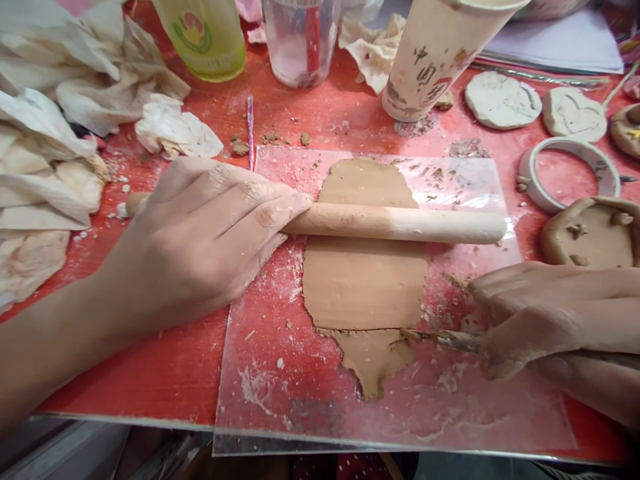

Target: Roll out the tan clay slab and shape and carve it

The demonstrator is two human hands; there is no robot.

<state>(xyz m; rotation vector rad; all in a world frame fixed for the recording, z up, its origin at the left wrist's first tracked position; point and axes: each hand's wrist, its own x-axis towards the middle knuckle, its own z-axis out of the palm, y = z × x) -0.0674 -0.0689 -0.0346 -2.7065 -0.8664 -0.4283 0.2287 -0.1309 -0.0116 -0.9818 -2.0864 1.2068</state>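
A flat brown clay slab [365, 283] with ragged edges lies on a clear plastic sheet [270, 393]. Across its upper part rests a wooden rolling pin [400, 223]. My left hand [215, 227] is closed over the pin's left portion, fingers pointing right. At the right, my right hand [540, 320] pinches a thin, clay-smeared tool [457, 340]; its exact kind is not clear. The tool's tip touches the slab's lower right, at the end of a straight cut line. Below that line hangs a jagged clay piece [377, 360].
Crumpled tissues [40, 160] pile up at the left. Behind stand a green-yellow container [210, 40], a clear plastic cup [300, 47] and a tilted paper cup [435, 60]. Pale clay discs [503, 100], a tape roll [530, 177] and a brown clay dish [595, 243] sit at right.
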